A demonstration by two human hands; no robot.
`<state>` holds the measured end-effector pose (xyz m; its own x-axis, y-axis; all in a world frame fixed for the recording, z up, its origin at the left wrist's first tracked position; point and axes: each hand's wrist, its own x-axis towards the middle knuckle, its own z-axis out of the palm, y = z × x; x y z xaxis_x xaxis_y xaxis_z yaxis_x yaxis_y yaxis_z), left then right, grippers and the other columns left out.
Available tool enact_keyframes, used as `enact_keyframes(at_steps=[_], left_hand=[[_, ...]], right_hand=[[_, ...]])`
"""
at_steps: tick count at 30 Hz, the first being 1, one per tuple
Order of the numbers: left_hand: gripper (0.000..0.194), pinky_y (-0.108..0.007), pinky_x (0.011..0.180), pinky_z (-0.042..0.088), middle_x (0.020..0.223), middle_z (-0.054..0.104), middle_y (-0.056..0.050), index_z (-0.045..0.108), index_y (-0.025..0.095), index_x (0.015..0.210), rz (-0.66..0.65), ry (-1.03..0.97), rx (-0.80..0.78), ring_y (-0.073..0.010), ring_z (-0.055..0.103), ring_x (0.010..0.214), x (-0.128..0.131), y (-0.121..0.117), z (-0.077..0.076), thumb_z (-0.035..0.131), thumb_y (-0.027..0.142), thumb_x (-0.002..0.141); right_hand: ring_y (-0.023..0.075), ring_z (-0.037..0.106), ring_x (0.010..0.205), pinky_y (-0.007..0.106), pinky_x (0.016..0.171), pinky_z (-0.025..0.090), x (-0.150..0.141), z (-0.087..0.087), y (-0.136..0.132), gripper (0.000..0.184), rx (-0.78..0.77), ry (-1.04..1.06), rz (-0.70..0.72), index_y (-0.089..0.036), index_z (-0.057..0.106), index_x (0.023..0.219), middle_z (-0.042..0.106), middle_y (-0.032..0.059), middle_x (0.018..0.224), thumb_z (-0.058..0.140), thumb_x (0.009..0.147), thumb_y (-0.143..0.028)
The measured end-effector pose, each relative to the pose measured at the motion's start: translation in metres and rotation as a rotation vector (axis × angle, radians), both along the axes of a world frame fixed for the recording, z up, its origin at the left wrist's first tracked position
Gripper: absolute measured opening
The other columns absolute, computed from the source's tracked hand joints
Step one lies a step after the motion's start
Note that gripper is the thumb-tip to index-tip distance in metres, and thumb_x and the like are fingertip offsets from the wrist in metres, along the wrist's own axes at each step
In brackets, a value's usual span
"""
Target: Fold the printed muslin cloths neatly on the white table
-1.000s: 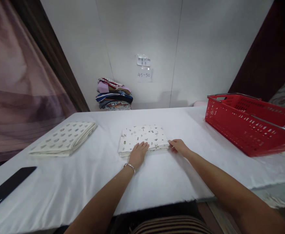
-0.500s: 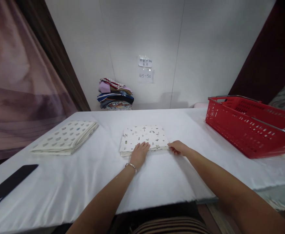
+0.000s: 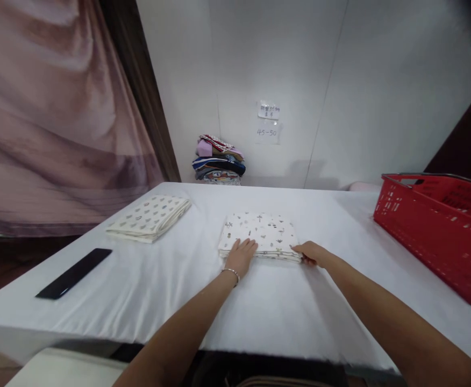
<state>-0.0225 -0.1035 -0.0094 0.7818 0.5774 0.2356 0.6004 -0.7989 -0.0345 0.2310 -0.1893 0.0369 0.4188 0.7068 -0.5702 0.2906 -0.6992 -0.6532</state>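
Observation:
A folded white cloth with small dark prints (image 3: 262, 232) lies in the middle of the white table (image 3: 179, 290). My left hand (image 3: 241, 256) rests flat on its near edge, fingers stretched out. My right hand (image 3: 311, 252) grips the cloth's near right corner, fingers curled around the edge.
A second folded patterned cloth (image 3: 150, 217) lies at the left. A black flat object (image 3: 74, 272) sits near the table's left edge. A red plastic basket (image 3: 441, 231) stands at the right. A pile of coloured fabrics (image 3: 218, 160) is stacked against the back wall.
The view has swung to the left. Both hands stay at the cloth's near edge; the right hand's fingers have closed on the corner.

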Motion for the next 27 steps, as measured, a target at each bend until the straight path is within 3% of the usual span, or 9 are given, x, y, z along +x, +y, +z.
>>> enact_keyframes(at_steps=[6,9,12,15,17,20,23,25,27], left_hand=[[0.051,-0.041,0.108,0.021,0.137,0.041,0.001,0.041,0.026,0.129,-0.093,-0.025,0.004,-0.0165,0.029,0.13,-0.019,-0.001,0.004,0.032,0.004,0.083],[0.052,-0.04,0.108,0.02,0.138,0.04,0.001,0.039,0.026,0.129,-0.11,-0.059,-0.005,-0.016,0.028,0.13,-0.023,-0.005,0.004,0.033,0.004,0.082],[0.052,-0.041,0.108,0.019,0.137,0.04,-0.001,0.038,0.025,0.13,-0.099,-0.084,-0.022,-0.0156,0.027,0.131,-0.021,-0.008,0.004,0.034,0.005,0.082],[0.051,-0.041,0.108,0.018,0.137,0.04,-0.002,0.038,0.023,0.13,-0.085,-0.103,-0.037,-0.0166,0.027,0.131,-0.02,-0.014,0.006,0.035,0.007,0.082],[0.05,-0.04,0.108,0.019,0.137,0.04,-0.003,0.037,0.021,0.131,-0.075,-0.128,-0.044,-0.017,0.028,0.13,-0.021,-0.019,0.007,0.035,0.007,0.082],[0.046,-0.038,0.107,0.023,0.134,0.044,-0.003,0.041,0.02,0.128,-0.068,-0.181,-0.06,-0.0163,0.034,0.127,-0.028,-0.024,0.012,0.035,0.01,0.084],[0.034,-0.036,0.101,0.031,0.122,0.055,-0.004,0.054,0.022,0.115,-0.022,-0.269,-0.084,-0.0157,0.045,0.117,-0.045,-0.021,0.018,0.036,0.015,0.086],[0.027,-0.035,0.096,0.036,0.112,0.061,-0.005,0.06,0.021,0.104,0.127,-0.391,-0.097,-0.0166,0.051,0.108,-0.059,-0.011,0.023,0.039,0.02,0.086],[0.024,-0.033,0.089,0.041,0.104,0.063,-0.005,0.062,0.02,0.098,0.365,-0.562,-0.154,-0.0169,0.055,0.099,-0.072,0.002,0.027,0.043,0.025,0.085]], right_hand=[[0.0085,0.038,0.035,0.021,0.035,0.022,-0.011,-0.01,-0.038,0.039,0.016,0.011,0.177,-0.018,0.043,0.051,0.045,-0.0008,0.04,0.054,0.076,-0.046],[0.013,0.046,0.042,0.024,0.041,0.031,-0.007,0.003,-0.042,0.04,0.067,-0.32,0.299,-0.019,0.046,0.051,0.052,0.0037,0.046,0.051,0.077,-0.048],[0.0181,0.055,0.059,0.028,0.053,0.038,-0.014,0.021,-0.028,0.032,0.309,-0.708,0.349,-0.02,0.054,0.061,0.061,0.0057,0.063,0.046,0.082,-0.044],[0.0206,0.058,0.086,0.031,0.072,0.044,-0.036,0.025,-0.004,0.03,0.632,-0.699,0.499,-0.021,0.06,0.09,0.064,0.0067,0.095,0.038,0.086,-0.042],[0.0216,0.046,0.113,0.034,0.093,0.037,-0.054,0.018,0.012,0.038,0.753,-0.649,0.657,-0.02,0.054,0.113,0.053,0.0076,0.122,0.036,0.087,-0.043],[0.0225,0.016,0.133,0.041,0.108,0.014,-0.075,0.0,0.03,0.052,0.68,-0.646,0.888,-0.02,0.04,0.132,0.029,0.0057,0.143,0.033,0.088,-0.049],[0.0221,0.006,0.135,0.045,0.108,0.006,-0.083,-0.013,0.036,0.059,0.512,-0.635,0.968,-0.023,0.031,0.137,0.016,0.0037,0.147,0.025,0.089,-0.055],[0.0212,0.003,0.135,0.044,0.109,0.004,-0.083,-0.016,0.036,0.06,0.471,-0.623,0.982,-0.025,0.028,0.139,0.012,0.0022,0.148,0.021,0.089,-0.058],[0.0209,0.001,0.135,0.044,0.109,0.003,-0.082,-0.016,0.035,0.061,0.46,-0.616,0.988,-0.026,0.027,0.139,0.01,0.0012,0.148,0.02,0.088,-0.058]])
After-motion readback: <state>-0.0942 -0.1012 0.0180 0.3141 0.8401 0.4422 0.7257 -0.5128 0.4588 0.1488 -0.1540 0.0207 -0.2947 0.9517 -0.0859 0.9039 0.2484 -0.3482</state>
